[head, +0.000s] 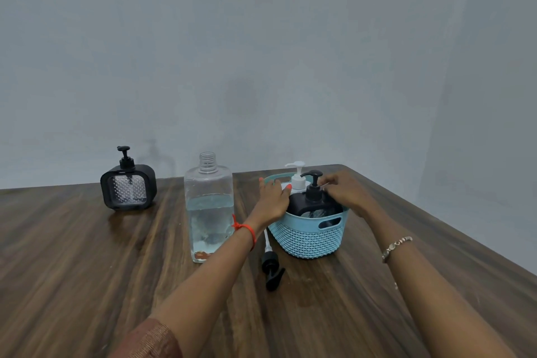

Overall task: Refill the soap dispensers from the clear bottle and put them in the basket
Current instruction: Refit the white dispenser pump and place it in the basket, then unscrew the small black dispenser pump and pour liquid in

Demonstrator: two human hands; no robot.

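Note:
A light blue woven basket [308, 237] stands on the wooden table. Inside it sit a black square soap dispenser [312, 203] with a black pump and, behind it, a white dispenser [297, 176]. My left hand [271, 199] presses against the black dispenser's left side at the basket rim. My right hand [345, 190] grips its right side near the pump. The tall clear bottle [209, 212], uncapped and about half full of clear liquid, stands left of the basket. A second black square dispenser [128, 187] stands at the far left.
A loose black pump head with a white tube [271, 266] lies on the table in front of the basket, between my forearms. The table's right edge [436, 229] runs diagonally close to the basket. A grey wall is behind.

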